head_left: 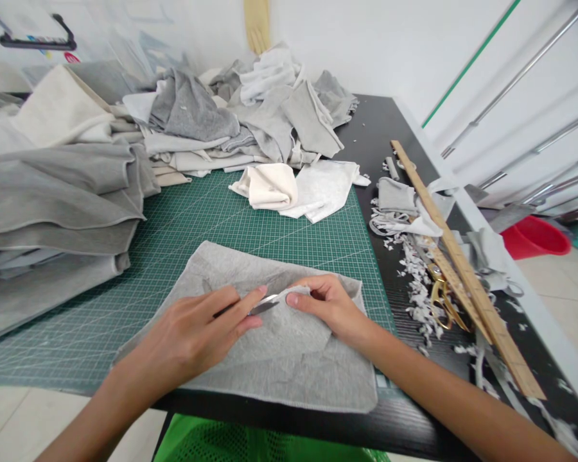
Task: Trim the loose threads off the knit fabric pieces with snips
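Observation:
A light grey piece of cloth with overlocked edges lies creased at the front of the green cutting mat. My left hand is closed around a small pair of thread snips, and their metal blades point right, up against the lifted cloth. The handle end of the snips is mostly hidden under my fingers. Between thumb and fingers, my right hand pinches a raised fold of the grey cloth right beside the blade tips. Whether the blades are cutting a thread cannot be made out.
Stacked grey cloths fill the left, and a heap of grey and white fabric lies behind the cutting mat. On the right are wooden rulers, gold-handled scissors and scraps. A red basin stands beyond the table.

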A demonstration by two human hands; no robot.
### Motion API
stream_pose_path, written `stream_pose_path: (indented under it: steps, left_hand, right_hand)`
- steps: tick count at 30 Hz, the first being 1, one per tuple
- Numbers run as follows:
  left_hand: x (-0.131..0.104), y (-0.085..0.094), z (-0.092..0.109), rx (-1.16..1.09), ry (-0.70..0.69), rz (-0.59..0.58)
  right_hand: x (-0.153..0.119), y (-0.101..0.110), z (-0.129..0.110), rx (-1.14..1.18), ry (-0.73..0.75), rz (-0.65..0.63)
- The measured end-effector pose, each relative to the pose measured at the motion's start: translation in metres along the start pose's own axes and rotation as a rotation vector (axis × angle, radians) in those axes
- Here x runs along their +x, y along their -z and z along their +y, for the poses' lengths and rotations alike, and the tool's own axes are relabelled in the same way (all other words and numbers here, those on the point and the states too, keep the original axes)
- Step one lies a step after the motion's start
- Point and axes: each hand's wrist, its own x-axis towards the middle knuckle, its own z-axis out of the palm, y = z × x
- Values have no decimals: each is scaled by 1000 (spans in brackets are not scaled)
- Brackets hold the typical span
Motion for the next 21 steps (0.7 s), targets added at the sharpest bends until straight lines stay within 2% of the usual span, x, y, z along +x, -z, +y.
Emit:
stream_pose_path:
  steps: [7, 14, 21]
  left_hand:
    - [0, -2, 2, 16, -29, 59]
    - [-1, -1, 1, 15, -30, 26]
    - [-1, -2, 2, 17, -34, 42]
  right_hand:
    - [-1, 0, 0, 17, -13, 6]
    - [-1, 0, 1, 20, -12, 6]
    - [-1, -1, 0, 19, -27, 12]
